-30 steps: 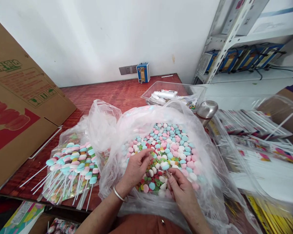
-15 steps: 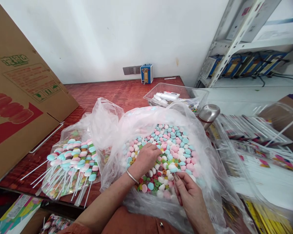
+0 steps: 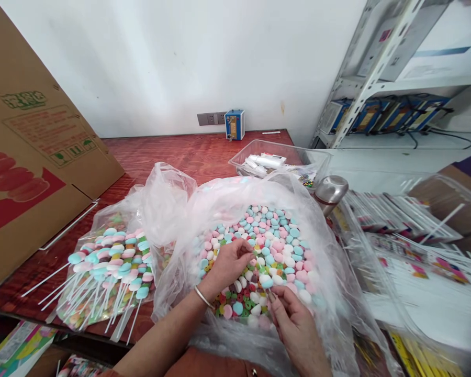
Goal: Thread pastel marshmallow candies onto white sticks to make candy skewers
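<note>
My left hand (image 3: pixel 232 264), with a bangle on the wrist, reaches over a big pile of candy (image 3: pixel 294 235) in an open clear plastic bag (image 3: pixel 329 293). Its thumb and fingers are closed together, and what they pinch is hidden. Lower right, my right hand (image 3: pixel 294 319) pinches what looks like a candy skewer, its thin stick barely visible. A blue-and-white marshmallow (image 3: pixel 266 281) sits just above those fingertips. Around both hands lie pink, blue and white marshmallows and small ring gummies (image 3: pixel 241 301) in red, green and yellow.
Left, several marshmallow skewers (image 3: pixel 118 259) rest on a bag of gummies beside a cardboard box (image 3: pixel 35 136). Behind the candy stands a clear tray (image 3: pixel 294 152) with white tubes; a metal flask (image 3: pixel 330 191) is to its right. Clear bins with white sticks (image 3: pixel 447 222) stand far right.
My right hand has shifted slightly left and down, with the blue-and-white marshmallow moving along. My left thumb now shows against its fingers. The whole view has tilted a little.
</note>
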{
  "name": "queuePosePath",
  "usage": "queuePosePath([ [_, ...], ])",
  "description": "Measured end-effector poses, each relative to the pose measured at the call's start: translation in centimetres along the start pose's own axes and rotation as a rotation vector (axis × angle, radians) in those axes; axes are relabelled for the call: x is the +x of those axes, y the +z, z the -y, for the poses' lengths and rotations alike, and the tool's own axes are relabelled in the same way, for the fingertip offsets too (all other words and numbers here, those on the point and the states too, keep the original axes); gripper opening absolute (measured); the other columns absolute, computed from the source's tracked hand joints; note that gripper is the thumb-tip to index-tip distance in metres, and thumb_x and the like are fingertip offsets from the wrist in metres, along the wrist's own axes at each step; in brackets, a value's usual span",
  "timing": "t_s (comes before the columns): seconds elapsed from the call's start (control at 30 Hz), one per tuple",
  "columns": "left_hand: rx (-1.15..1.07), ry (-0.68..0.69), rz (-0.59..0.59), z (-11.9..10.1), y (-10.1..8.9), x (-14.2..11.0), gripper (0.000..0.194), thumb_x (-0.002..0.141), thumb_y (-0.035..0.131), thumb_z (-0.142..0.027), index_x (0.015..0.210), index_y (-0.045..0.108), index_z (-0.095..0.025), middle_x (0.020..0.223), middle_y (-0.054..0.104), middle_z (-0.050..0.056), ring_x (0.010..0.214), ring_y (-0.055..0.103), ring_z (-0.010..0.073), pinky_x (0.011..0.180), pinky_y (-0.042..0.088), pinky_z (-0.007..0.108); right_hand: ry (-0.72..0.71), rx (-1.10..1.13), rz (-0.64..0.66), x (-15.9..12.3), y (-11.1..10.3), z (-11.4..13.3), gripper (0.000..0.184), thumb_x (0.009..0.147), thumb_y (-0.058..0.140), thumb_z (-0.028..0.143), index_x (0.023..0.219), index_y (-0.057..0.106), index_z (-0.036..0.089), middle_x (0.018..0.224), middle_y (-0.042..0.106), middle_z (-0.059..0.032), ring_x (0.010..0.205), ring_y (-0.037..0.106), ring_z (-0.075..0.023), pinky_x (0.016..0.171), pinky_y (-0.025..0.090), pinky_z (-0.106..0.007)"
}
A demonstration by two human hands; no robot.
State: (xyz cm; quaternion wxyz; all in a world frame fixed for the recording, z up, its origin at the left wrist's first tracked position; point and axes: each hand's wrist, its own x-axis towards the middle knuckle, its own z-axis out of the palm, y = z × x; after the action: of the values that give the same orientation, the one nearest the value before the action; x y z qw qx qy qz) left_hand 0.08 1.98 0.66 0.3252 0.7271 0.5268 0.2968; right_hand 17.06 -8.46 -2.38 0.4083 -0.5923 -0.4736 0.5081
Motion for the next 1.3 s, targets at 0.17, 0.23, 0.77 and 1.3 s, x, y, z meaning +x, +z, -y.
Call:
queuePosePath([
  [0.17, -0.431, -0.18, 0.056, -0.5, -0.2, -0.3, 0.01, 0.078, 0.065, -0.018, 0.088, 0.067, -0.017, 0.082, 0.071, 0.001, 0.074, 0.066, 0.0151, 0.069, 0.052, 0.026, 0.033, 0.019, 0.058, 0.0, 0.1, 0.7, 0.031, 0.089, 0.055, 0.049, 0.091, 0.064, 0.02, 0.058, 0.053, 0.0038, 0.051, 0.047, -0.0132, 0.045, 0.033, -0.021],
  [0.23, -0.383, -0.137, 0.035, -0.7, -0.2, -0.7, 0.009, 0.078, 0.065, -0.017, 0.086, 0.07, -0.019, 0.083, 0.072, 0.001, 0.076, 0.065, 0.0154, 0.071, 0.052, 0.027, 0.029, 0.0, 0.037, -0.1, 0.1, 0.8, 0.031, 0.089, 0.055, 0.048, 0.09, 0.066, 0.02, 0.06, 0.057, 0.0023, 0.055, 0.052, -0.0154, 0.048, 0.037, -0.022],
  [0.77, 0.047, 0.003, -0.2, 1.4, -5.8, -5.7, 0.015, 0.092, 0.056, -0.021, 0.1, 0.068, -0.021, 0.095, 0.071, 0.003, 0.089, 0.066, 0.0164, 0.081, 0.051, 0.03, -0.076, -0.265, -0.04, -0.7, -0.4, 1.0, 0.036, 0.092, 0.049, 0.049, 0.093, 0.07, 0.019, 0.08, 0.071, -0.0044, 0.073, 0.063, -0.0214, 0.064, 0.048, -0.027],
  [1.3, 0.485, 0.105, -0.122, 2.6, -4.1, -8.0, 0.016, 0.096, 0.05, -0.019, 0.095, 0.067, -0.02, 0.091, 0.065, 0.006, 0.09, 0.058, 0.0199, 0.081, 0.049, 0.035, -0.053, -0.327, 0.08, -2.8, 1.0, -0.4, 0.034, 0.09, 0.049, 0.051, 0.083, 0.067, 0.023, 0.082, 0.072, -0.0039, 0.076, 0.065, -0.0239, 0.067, 0.046, -0.029],
])
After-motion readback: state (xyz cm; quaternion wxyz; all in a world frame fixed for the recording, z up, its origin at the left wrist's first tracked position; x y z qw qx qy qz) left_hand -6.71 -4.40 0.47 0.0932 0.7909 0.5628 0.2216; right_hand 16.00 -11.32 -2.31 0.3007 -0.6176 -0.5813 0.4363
